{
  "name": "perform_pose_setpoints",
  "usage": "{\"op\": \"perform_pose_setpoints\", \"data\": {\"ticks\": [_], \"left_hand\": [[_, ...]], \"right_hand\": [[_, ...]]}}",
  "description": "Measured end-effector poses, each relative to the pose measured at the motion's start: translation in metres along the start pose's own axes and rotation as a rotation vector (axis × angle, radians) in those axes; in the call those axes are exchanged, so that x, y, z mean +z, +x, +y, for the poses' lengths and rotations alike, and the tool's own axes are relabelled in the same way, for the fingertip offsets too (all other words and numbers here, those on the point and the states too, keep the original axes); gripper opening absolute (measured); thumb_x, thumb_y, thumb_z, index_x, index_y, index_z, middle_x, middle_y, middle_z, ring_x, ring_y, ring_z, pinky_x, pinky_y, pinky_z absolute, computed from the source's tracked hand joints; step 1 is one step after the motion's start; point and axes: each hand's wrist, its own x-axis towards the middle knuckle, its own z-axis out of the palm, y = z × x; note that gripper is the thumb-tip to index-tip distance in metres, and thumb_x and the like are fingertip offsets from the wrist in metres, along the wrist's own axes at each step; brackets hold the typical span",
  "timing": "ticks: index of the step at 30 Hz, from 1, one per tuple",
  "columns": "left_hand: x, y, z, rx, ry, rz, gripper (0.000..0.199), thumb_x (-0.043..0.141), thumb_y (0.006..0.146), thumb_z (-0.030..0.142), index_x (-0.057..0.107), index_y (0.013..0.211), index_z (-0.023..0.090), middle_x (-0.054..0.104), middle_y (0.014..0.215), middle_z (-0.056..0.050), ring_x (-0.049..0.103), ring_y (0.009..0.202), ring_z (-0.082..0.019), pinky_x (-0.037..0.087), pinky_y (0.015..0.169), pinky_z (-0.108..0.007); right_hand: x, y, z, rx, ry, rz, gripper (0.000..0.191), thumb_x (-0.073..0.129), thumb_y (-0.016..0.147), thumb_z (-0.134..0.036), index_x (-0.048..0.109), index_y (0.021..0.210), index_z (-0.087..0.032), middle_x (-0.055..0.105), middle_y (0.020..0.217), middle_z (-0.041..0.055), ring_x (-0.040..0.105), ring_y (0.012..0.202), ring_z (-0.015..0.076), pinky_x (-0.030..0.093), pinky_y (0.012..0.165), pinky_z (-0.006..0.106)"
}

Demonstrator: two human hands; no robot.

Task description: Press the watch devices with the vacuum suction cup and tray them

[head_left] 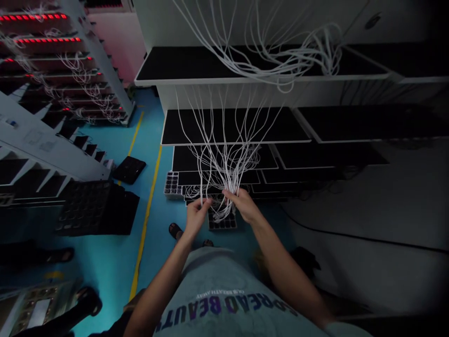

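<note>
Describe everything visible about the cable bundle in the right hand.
The cable bundle is white, thin, and flexible-looking, many strands fanning down past the front edge of a black shelf. It narrows where the right hand grips it, then spreads into loose lower ends above a compartmented tray. The ends' connectors are too small to make out.

Shelves ahead | cable bunch on upper shelf | cables before lower shelves | tray at lower left end | line on floor, left of shelves | tray stack left of line | rack beyond, far left
</note>
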Motion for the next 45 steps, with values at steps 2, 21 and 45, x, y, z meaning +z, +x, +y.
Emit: {"op": "perform_pose_setpoints", "data": {"ticks": [2,21,45], "left_hand": [[-0.009,-0.001,-0.003,-0.011,-0.027,0.062,0.042,0.075,0.074,0.059,0.071,0.080,0.017,0.060,0.066,-0.001,0.052,0.064,-0.015,0.041,0.062,-0.025],[0.012,-0.005,0.003,-0.030,0.001,-0.118,0.033,0.084,0.064,0.047,0.074,0.068,0.015,0.058,0.057,-0.001,0.044,0.056,-0.012,0.033,0.055,-0.024],[0.002,-0.004,-0.005,-0.081,0.031,-0.075,0.037,0.084,0.063,0.051,0.072,0.069,0.016,0.056,0.055,0.000,0.045,0.053,-0.012,0.034,0.052,-0.024]], "right_hand": [[-0.007,0.000,-0.002,0.019,0.019,-0.026,0.051,0.076,0.070,-0.067,0.065,0.073,-0.017,0.062,0.066,0.0014,0.053,0.063,0.0143,0.045,0.062,0.028],[0.007,-0.002,-0.008,0.063,0.009,-0.118,0.049,0.086,0.061,-0.055,0.074,0.087,-0.015,0.066,0.071,0.0028,0.058,0.064,0.0153,0.048,0.058,0.028],[-0.005,0.004,-0.001,0.039,-0.020,-0.107,0.041,0.085,0.063,-0.052,0.072,0.081,-0.017,0.067,0.067,0.0014,0.060,0.062,0.0170,0.049,0.063,0.030]]}}
